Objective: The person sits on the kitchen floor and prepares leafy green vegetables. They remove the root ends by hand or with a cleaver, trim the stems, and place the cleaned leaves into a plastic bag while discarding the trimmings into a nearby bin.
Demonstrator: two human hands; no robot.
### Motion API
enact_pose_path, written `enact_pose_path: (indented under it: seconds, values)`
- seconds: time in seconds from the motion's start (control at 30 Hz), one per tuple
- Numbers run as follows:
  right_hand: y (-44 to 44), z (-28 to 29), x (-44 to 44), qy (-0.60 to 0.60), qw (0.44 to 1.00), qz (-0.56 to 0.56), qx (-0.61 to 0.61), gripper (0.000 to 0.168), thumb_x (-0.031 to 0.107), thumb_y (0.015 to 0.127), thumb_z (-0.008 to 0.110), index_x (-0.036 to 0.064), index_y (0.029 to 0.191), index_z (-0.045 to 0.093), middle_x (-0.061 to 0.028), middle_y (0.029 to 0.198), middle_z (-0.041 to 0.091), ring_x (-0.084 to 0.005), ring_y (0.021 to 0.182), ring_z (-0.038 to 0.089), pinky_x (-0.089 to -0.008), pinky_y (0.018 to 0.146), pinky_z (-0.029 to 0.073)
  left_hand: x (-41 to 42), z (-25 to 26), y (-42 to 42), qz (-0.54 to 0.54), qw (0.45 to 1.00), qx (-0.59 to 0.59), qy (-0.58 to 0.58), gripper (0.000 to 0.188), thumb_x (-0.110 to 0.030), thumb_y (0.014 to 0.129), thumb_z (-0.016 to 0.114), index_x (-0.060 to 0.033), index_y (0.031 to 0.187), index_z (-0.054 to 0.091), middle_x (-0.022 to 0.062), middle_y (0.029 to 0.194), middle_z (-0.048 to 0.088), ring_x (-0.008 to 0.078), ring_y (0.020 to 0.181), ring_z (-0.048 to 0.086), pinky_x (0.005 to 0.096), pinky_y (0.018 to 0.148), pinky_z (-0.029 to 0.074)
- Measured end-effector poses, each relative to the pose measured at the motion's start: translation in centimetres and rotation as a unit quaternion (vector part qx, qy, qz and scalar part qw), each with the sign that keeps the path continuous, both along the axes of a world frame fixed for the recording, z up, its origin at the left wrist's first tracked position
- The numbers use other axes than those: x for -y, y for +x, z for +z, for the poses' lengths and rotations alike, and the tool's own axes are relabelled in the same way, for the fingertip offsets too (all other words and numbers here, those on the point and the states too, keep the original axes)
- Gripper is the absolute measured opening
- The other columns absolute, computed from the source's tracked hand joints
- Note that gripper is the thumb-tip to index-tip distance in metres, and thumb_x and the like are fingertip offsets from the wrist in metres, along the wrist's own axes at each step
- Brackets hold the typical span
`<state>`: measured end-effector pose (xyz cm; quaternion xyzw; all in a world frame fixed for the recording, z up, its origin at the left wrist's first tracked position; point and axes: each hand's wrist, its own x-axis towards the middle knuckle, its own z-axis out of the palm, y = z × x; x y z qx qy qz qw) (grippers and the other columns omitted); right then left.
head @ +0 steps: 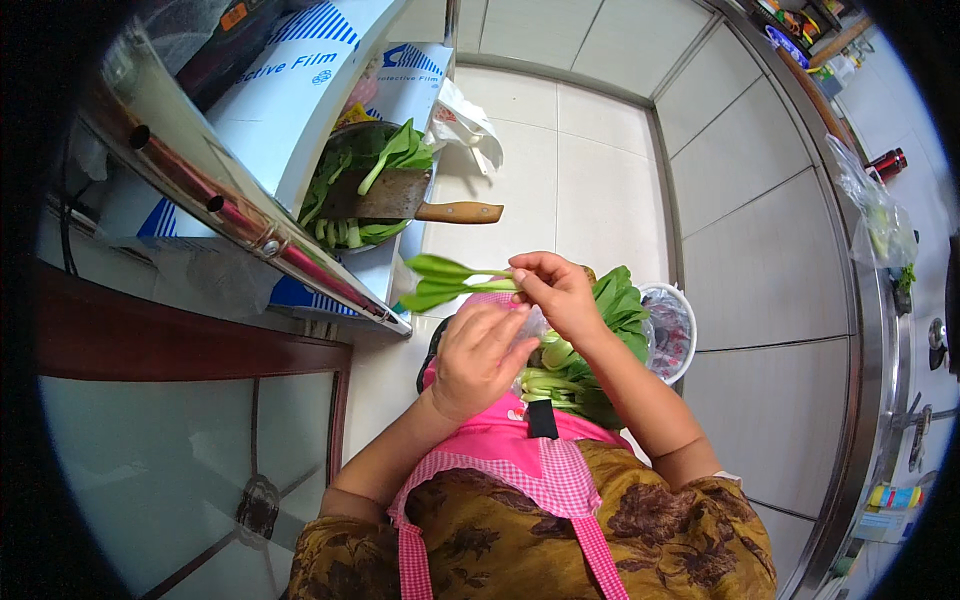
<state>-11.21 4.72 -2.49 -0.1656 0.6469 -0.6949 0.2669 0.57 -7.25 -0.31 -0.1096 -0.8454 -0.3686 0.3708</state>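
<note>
My right hand (556, 292) pinches the stem ends of green leafy stalks (442, 282), whose leaves point left. Just below them, my left hand (478, 358) is raised with its fingers apart and nothing seen in it. Bunches of bok choy (559, 382) lie in my lap on the pink apron (499, 431), partly behind my right forearm. At the upper left, a dark bowl holds more cut greens (349, 232). A cleaver (394, 196) with a wooden handle lies across that bowl, its handle pointing right.
A white bin (688, 330) lined with a plastic bag stands right of my lap. A metal rack post (247, 214) and film-covered shelves are at left, above a framed glass door (157, 450). A white plastic bag (469, 124) sits by the bowl. Cabinets (765, 247) and a counter line the right.
</note>
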Motion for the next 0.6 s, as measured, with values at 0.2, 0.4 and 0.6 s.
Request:
enact_pose_path:
  seconds: [0.2,0.4,0.6]
  values:
    - [-1.4,1.2,2.5,0.057,0.995,0.071,-0.032,0.021,0.017,0.089,0.056,-0.001,0.099,0.061,-0.0016,0.077,0.061,-0.0074,0.066,0.054,-0.0227,0.058,0.045,2.9,-0.6,-1.3,0.1,0.967,0.228,-0.056,0.044,-0.016,0.082,0.061,-0.0029,0.122,0.05,0.0192,0.101,0.061,0.0376,0.089,0.06,0.0414,0.077,0.048]
    - [-7.5,-1.8,8.5,0.25,0.737,0.018,-0.628,0.038,0.017,0.079,0.061,0.01,0.116,0.054,-0.0109,0.093,0.06,-0.0251,0.079,0.059,-0.0359,0.069,0.048,5.7,-2.7,0.1,-0.099,0.701,0.285,0.646,0.034,-0.019,0.094,0.047,-0.0051,0.124,0.047,0.0027,0.081,0.055,0.0103,0.061,0.048,0.0273,0.056,0.04]
    - [-8.5,-2.3,12.6,0.482,0.657,0.184,-0.55,0.032,0.01,0.078,0.054,0.011,0.109,0.051,-0.0128,0.095,0.06,-0.0286,0.088,0.061,-0.0394,0.069,0.05,6.0,-2.8,1.5,-0.173,0.591,0.199,0.762,0.036,-0.021,0.093,0.049,-0.0057,0.125,0.044,0.0003,0.077,0.048,0.0099,0.063,0.044,0.0254,0.059,0.038]
